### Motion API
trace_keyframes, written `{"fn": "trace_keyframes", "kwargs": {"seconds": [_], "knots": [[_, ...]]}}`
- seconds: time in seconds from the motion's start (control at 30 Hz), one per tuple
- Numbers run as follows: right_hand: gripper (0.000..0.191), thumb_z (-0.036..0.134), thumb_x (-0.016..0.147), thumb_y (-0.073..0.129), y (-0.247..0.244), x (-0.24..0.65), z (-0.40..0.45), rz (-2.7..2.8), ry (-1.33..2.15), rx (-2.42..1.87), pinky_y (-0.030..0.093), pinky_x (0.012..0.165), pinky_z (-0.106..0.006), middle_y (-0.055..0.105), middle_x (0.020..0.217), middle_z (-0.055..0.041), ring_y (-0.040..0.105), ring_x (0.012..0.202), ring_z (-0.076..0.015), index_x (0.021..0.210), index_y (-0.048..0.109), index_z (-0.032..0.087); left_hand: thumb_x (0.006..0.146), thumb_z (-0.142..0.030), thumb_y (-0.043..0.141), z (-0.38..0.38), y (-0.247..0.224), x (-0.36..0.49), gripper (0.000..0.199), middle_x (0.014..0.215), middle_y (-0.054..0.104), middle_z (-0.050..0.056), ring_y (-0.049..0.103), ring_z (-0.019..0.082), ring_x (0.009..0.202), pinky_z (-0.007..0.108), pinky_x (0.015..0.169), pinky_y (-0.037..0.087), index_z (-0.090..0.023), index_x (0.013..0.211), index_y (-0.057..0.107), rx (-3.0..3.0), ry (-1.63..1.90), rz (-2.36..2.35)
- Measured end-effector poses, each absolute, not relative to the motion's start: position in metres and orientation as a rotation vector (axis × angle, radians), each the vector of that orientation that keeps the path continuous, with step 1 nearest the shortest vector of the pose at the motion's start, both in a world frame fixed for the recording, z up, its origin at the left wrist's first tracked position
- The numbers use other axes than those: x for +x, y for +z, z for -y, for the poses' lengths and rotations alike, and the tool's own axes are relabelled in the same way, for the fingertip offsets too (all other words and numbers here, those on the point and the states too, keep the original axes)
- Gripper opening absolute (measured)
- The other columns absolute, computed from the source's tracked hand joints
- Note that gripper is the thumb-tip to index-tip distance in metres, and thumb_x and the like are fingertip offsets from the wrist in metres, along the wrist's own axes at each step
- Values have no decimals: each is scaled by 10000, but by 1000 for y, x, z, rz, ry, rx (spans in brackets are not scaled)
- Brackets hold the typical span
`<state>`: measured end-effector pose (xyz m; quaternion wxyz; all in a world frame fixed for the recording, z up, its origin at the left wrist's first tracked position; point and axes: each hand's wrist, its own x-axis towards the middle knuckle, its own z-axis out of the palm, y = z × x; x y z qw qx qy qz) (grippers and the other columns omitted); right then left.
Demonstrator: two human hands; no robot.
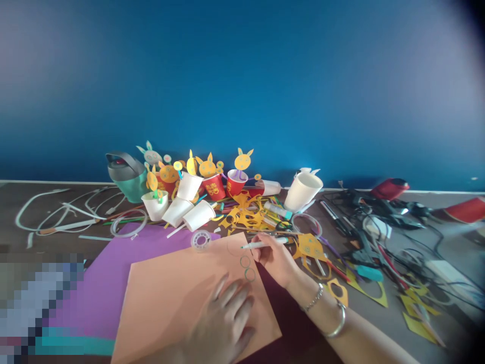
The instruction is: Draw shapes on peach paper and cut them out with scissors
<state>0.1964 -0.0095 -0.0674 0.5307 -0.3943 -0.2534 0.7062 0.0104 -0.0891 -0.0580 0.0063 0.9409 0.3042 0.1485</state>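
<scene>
My right hand (272, 257) is closed around a white marker (261, 243); the tip points left, close to the upper right part of an orange sheet of paper (166, 288). A faint curved outline shows near that tip, and two small green circles (245, 262) are drawn below it. My left hand (231, 313) rests on the lower right of the sheet, fingers spread and holding nothing. Under the orange sheet lies a purple sheet (102, 268). A clear tape ring (200, 241) sits at the orange sheet's upper edge.
Along the wall stand white cups (189, 186), red cups (212, 187) with paper animal heads, and a green container (132, 182). Yellow paper scraps (246, 212) lie behind the sheet. Black cables and tools (364, 242) crowd the right; white cables (64, 212) the left.
</scene>
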Motion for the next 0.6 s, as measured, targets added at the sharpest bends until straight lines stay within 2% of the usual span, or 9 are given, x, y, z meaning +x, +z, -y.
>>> {"fn": "trace_keyframes", "kwargs": {"seconds": [0.2,0.37,0.47,0.6], "knots": [[224,388,768,659,-72,206,6,572,1699,-932,399,551,-246,573,653,-10,509,597,-132,776,637,165,896,-467,478,83,-60,5,450,1283,592,64,540,255,1172,468,1019,382,-204,1259,517,2866,397,-993],[214,353,766,680,-68,208,8,741,1612,-971,364,506,-228,540,598,14,472,540,-107,683,627,162,817,-566,548,75,-64,-3,619,1339,537,97,482,284,1235,527,1071,308,-198,1309,466,2797,324,-1036],[196,350,778,669,-63,208,9,751,1666,-1035,371,520,-221,579,623,3,506,570,-111,739,653,159,749,-627,584,69,-66,-5,693,1338,535,112,471,298,1244,537,1073,305,-203,1289,489,2746,318,-998],[288,437,790,627,-62,207,9,718,1701,-1081,373,516,-227,602,622,-8,504,551,-111,730,644,156,751,-554,635,59,-64,-5,667,1364,506,128,451,297,1263,495,1050,365,-195,1293,489,2682,283,-990]]}}
